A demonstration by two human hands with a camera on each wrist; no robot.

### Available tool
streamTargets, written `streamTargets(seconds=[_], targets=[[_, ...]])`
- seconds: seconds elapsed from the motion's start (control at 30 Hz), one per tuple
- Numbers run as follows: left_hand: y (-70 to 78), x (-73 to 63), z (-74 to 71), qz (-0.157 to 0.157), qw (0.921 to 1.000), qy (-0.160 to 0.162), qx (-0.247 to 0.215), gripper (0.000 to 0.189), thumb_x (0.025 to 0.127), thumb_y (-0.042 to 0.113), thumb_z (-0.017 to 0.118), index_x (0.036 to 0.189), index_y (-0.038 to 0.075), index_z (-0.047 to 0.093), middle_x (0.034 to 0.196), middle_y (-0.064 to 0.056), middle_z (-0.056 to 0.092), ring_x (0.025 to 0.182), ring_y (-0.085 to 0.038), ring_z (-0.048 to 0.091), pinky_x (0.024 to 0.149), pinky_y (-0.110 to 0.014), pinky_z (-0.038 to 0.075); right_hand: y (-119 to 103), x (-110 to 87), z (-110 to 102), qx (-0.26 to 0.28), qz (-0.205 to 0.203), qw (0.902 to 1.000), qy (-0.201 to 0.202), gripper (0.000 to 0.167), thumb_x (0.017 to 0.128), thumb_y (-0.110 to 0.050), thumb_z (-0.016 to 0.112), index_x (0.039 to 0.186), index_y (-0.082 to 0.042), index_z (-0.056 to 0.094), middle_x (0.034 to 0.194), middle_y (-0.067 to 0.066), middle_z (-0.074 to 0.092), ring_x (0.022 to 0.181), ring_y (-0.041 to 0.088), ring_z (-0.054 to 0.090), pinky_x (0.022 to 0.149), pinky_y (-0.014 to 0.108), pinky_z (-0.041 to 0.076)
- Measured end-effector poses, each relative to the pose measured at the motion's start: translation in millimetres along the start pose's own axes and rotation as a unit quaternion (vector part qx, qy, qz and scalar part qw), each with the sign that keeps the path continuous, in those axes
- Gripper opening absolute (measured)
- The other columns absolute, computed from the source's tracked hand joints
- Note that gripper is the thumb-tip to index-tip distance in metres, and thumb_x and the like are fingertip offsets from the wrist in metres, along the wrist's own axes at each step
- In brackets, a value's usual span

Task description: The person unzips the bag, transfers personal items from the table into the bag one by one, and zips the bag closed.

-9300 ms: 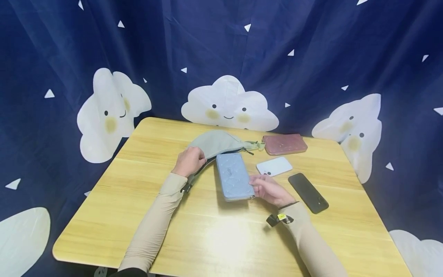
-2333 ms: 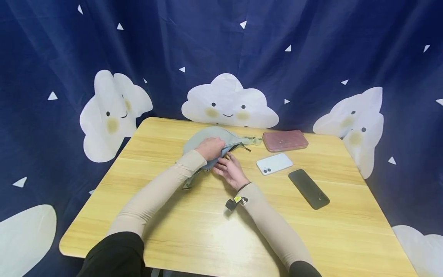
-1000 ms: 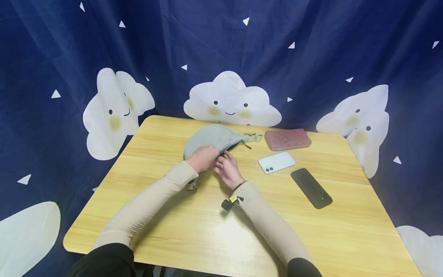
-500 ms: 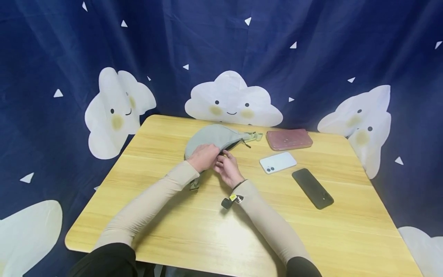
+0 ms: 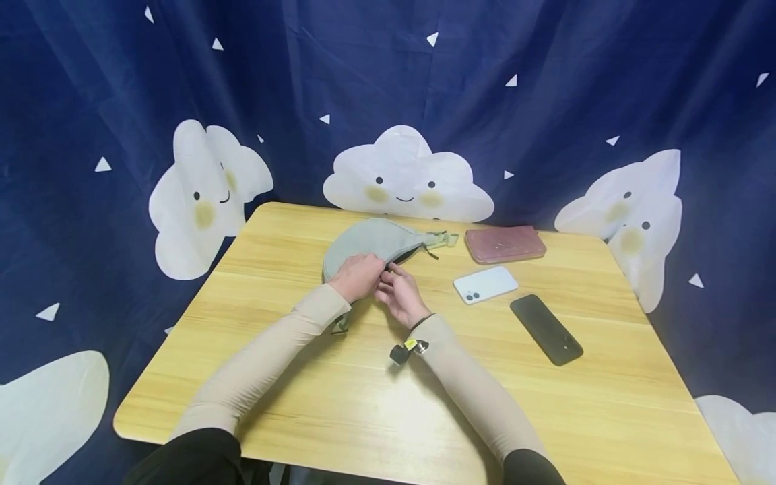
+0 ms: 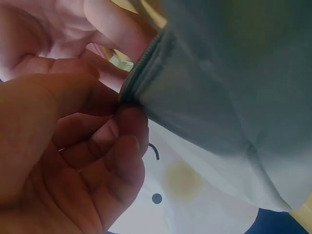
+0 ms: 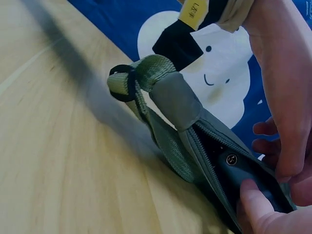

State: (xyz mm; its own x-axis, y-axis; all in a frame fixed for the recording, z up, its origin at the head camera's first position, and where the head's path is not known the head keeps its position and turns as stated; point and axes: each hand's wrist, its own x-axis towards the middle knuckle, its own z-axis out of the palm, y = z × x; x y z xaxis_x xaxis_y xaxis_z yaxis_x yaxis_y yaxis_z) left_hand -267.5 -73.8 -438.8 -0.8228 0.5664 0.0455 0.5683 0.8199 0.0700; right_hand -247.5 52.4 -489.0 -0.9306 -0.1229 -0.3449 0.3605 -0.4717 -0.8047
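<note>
A grey-green waist bag (image 5: 372, 241) stands at the back middle of the table, its zipped opening gaping toward the person. My left hand (image 5: 358, 275) pinches the zipper edge (image 6: 139, 68) between thumb and curled fingers. Beside it my right hand (image 5: 400, 296) is at the same opening, fingers bent at the edge. In the right wrist view its thumb (image 7: 256, 202) reaches into the mouth, against a dark smooth surface with a round metal stud (image 7: 231, 159). Whether that surface is the blue wallet or the bag's lining I cannot tell. The right fingertips are partly hidden.
Right of the bag lie a dark red zip wallet (image 5: 505, 244), a white phone (image 5: 486, 285) and a black phone (image 5: 546, 329). The bag's strap and buckle (image 5: 442, 239) point toward the red wallet. A blue cloud-print curtain (image 5: 412, 74) hangs behind the wooden table (image 5: 339, 404).
Earlier my right hand held a blue quilted wallet before the bag, then it was partly inside; the head view no longer shows it. Over the last second both hands stay nearly still at the opening.
</note>
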Motion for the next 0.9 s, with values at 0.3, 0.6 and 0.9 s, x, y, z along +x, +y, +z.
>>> streamTargets(seconds=[0.3,0.6,0.9], targets=[[1.0,-3.1,5.6,0.009,0.9997,0.023,-0.003,0.009,0.089,0.0,0.064,0.09,0.003,0.072,0.09,-0.014,0.075,0.073,-0.028,0.069,0.066,-0.045,0.061,0,1.4,-5,0.001,0.012,0.9999,0.0,0.065,0.102,0.0,0.045,0.163,-0.005,0.024,0.13,0.013,0.055,0.088,0.011,0.059,0.078,0.022,0.055],[0.4,-14.6,5.2,-0.022,0.9985,0.049,-0.011,0.008,0.088,0.01,0.076,0.088,0.004,0.07,0.087,-0.014,0.073,0.075,-0.03,0.071,0.065,-0.046,0.059,-5,-0.7,-21,0.006,0.011,0.9999,-0.009,0.058,0.104,-0.002,0.046,0.16,-0.002,0.028,0.148,0.027,0.045,0.115,0.027,0.061,0.114,0.042,0.048],[-11.9,-16.8,-0.6,-0.07,0.9938,0.071,-0.049,0.027,0.088,0.007,0.063,0.064,0.013,0.054,0.064,-0.002,0.057,0.055,-0.017,0.052,0.051,-0.037,0.048,-19,-5.8,-46,-0.024,0.002,0.9996,-0.014,0.052,0.106,-0.004,0.045,0.156,0.003,0.031,0.152,0.027,0.043,0.118,0.029,0.06,0.113,0.04,0.049]])
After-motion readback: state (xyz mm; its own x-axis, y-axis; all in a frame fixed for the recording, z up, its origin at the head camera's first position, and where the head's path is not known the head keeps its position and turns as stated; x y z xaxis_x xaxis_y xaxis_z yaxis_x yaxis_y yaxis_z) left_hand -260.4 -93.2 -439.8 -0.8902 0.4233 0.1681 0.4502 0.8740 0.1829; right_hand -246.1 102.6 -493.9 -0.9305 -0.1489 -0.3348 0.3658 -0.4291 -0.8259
